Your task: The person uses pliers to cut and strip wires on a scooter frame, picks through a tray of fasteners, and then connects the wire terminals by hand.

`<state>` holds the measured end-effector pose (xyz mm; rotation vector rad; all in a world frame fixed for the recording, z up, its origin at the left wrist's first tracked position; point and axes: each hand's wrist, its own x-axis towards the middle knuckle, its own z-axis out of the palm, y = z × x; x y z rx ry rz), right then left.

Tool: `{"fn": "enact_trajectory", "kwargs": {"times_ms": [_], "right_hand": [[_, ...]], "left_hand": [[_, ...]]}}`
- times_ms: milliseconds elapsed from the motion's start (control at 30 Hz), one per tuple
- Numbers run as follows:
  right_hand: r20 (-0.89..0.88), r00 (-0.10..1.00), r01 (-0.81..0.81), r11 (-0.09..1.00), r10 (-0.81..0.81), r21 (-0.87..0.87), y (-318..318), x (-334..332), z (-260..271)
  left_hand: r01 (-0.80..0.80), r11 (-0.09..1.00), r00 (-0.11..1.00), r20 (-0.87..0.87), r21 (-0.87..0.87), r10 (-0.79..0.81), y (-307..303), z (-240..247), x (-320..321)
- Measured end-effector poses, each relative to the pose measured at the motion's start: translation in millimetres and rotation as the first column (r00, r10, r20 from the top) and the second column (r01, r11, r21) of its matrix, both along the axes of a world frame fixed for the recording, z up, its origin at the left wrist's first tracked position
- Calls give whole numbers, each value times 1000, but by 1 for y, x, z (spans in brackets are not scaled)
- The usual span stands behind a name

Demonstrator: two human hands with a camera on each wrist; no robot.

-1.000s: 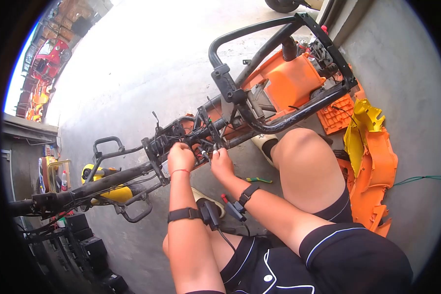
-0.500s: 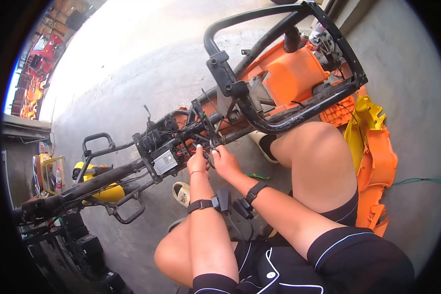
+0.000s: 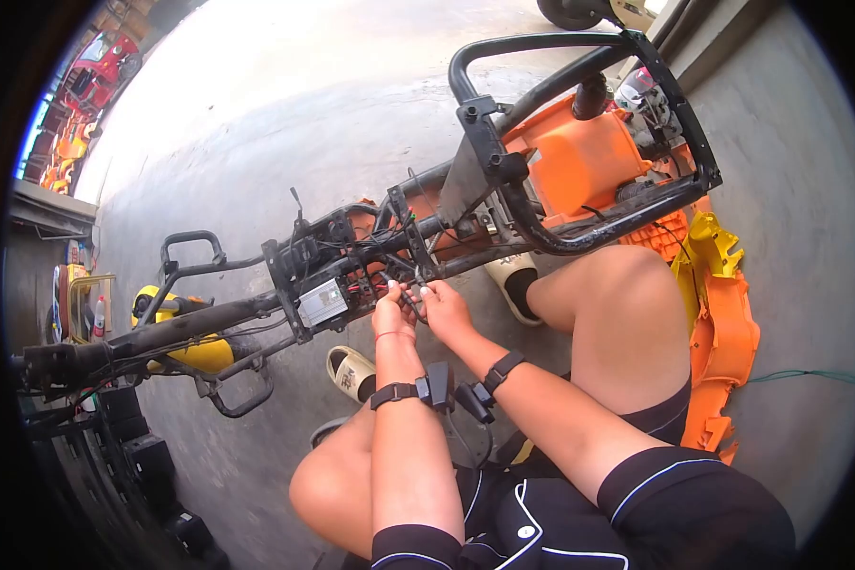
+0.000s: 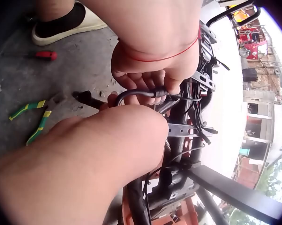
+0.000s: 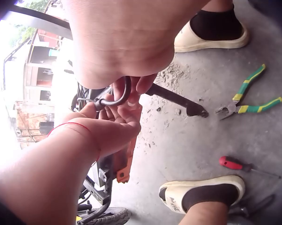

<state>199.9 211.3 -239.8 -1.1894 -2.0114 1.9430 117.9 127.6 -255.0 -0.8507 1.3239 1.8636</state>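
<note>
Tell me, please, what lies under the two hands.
Green-and-yellow-handled pliers and a red-handled screwdriver lie on the grey concrete floor. The left hand and right hand cover part of the black cable.

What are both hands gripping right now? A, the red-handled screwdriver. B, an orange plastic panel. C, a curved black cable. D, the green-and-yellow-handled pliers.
C: the left hand and right hand both pinch the curved black cable, while the green-and-yellow-handled pliers and red-handled screwdriver lie on the grey concrete floor.

Concrete floor (image 5: 188,140): pliers (image 5: 242,108), screwdriver (image 5: 232,163), orange panels (image 3: 727,332).
</note>
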Motion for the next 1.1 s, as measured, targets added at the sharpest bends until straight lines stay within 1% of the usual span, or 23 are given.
{"fn": "enact_trajectory", "kwargs": {"times_ms": [100, 200, 233, 267, 300, 367, 400, 433, 467, 500, 567, 633, 667, 700, 733, 767, 833, 900, 967, 1000, 1033, 1067, 1100], "right_hand": [[-6, 1000, -3, 999, 3, -39, -5, 4, 3], [-16, 1000, 18, 999, -19, -35, -5, -1, 7], [-18, 997, 66, 981, -71, -184, -4, -3, 11], [-10, 992, 114, 937, -124, -329, -3, -5, 15], [-12, 993, 111, 938, -121, -329, -1, -7, 21], [17, 991, 128, 916, -131, -379, 3, -11, 33], [18, 991, 128, 917, -131, -379, 4, -12, 34], [13, 989, 139, 899, -147, -416, 9, -20, 34], [21, 987, 151, 876, -160, -458, 10, -22, 35], [22, 987, 150, 877, -158, -457, 12, -23, 37], [40, 989, 141, 831, -142, -537, 16, -24, 39], [23, 988, 140, 812, -154, -567, 17, -23, 37], [5, 985, 141, 790, -171, -597, 16, -23, 36], [6, 986, 138, 790, -168, -597, 16, -23, 35], [12, 983, 152, 768, -185, -622, 16, -23, 35], [14, 978, 167, 744, -207, -647, 16, -24, 35], [12, 978, 165, 743, -207, -648, 18, -26, 36], [14, 978, 167, 740, -208, -652, 21, -28, 38], [41, 988, 138, 748, -146, -649, 26, -30, 40], [37, 987, 143, 748, -156, -649, 29, -33, 46], [48, 991, 124, 758, -122, -641, 32, -35, 52], [64, 994, 109, 767, -89, -633, 34, -35, 58], [67, 993, 119, 767, -99, -630, 36, -35, 61]], "left_hand": [[-11, 999, 1000, 18, 44, 10, -10, 0, 8], [-28, 986, 999, 33, 165, 23, -12, -2, 5], [-34, 986, 999, 31, 164, 29, -13, -4, 4], [-60, 976, 998, 34, 212, 54, -13, -7, 4], [-84, 962, 996, 37, 260, 77, -12, -5, 3], [-88, 966, 996, 47, 245, 78, -11, -3, 2], [-142, 939, 989, 78, 314, 124, -10, -3, 3], [-190, 901, 981, 101, 390, 163, -4, -5, -4], [-191, 900, 981, 102, 391, 164, -4, -5, -5], [-195, 889, 981, 104, 413, 167, -4, -7, -5], [-204, 876, 979, 108, 437, 174, -4, -10, -7], [-233, 817, 971, 171, 527, 167, -6, -13, -8], [-237, 816, 970, 172, 527, 170, -6, -15, -7], [-274, 808, 961, 190, 522, 204, -4, -15, -6], [-310, 798, 950, 206, 517, 236, -2, -15, -5], [-307, 798, 951, 202, 519, 235, 1, -13, -5], [-324, 794, 946, 174, 514, 273, 4, -5, -2], [-290, 792, 957, 161, 538, 241, 2, -2, 0], [-266, 698, 963, 151, 665, 223, 2, -5, 0], [-297, 684, 954, 173, 666, 245, 5, 2, 1], [-288, 685, 957, 171, 669, 235, 10, 9, 0], [-320, 709, 945, 157, 629, 288, 15, 16, 0], [-355, 727, 930, 140, 588, 340, 19, 19, 1]]}}
